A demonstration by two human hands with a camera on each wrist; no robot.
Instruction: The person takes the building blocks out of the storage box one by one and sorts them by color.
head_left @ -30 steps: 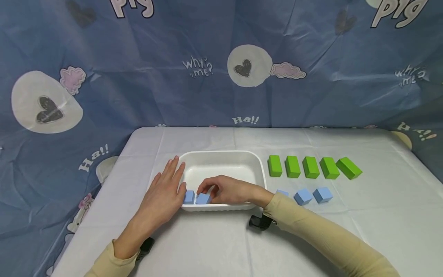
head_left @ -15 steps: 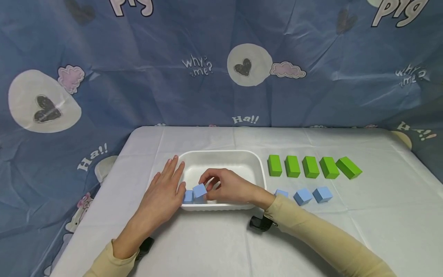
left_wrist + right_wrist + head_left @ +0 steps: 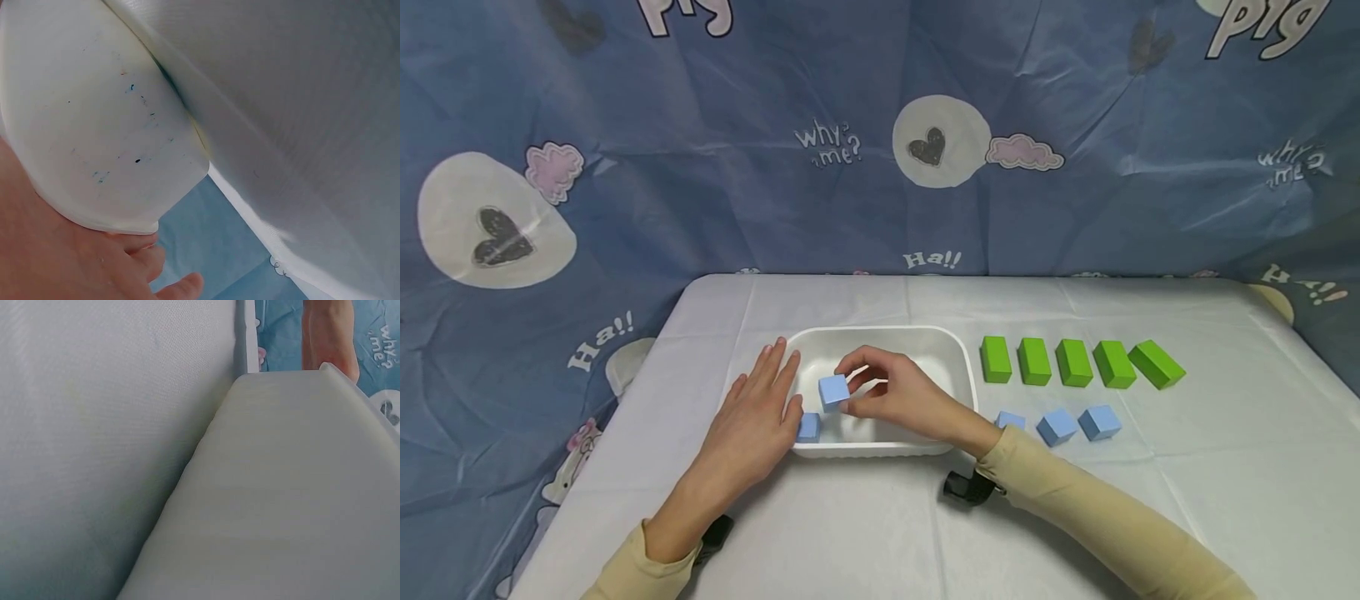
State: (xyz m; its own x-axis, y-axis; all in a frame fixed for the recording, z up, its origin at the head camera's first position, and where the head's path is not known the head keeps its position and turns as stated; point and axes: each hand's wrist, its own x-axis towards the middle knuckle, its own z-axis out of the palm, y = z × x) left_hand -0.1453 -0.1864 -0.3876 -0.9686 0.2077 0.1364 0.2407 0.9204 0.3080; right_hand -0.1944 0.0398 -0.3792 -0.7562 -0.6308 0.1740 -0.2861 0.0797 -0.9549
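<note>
A light blue cube (image 3: 833, 392) is pinched between the thumb and fingers of my right hand (image 3: 901, 392), raised over the left half of a white tray (image 3: 880, 450). Another blue cube (image 3: 808, 427) sits in the tray's near left corner. My left hand (image 3: 758, 410) lies with straight fingers along the tray's left rim, its thumb next to that cube. In the left wrist view the same hand (image 3: 94, 269) shows beside the tray's speckled outer wall (image 3: 106, 125). The right wrist view holds mostly the tray's outer side (image 3: 269, 487); the pinching fingers are hidden there.
Right of the tray, several green blocks (image 3: 1033, 361) stand in a row on the white tablecloth (image 3: 1247, 442). Nearer, more blue cubes (image 3: 1057, 426) lie in a line, one partly hidden by the right sleeve (image 3: 1075, 492). A blue printed cloth (image 3: 820, 208) hangs behind.
My right hand has lifted the pinched blue cube from the tray's near edge up and away from me. The other cube in the tray and my left hand stay in place.
</note>
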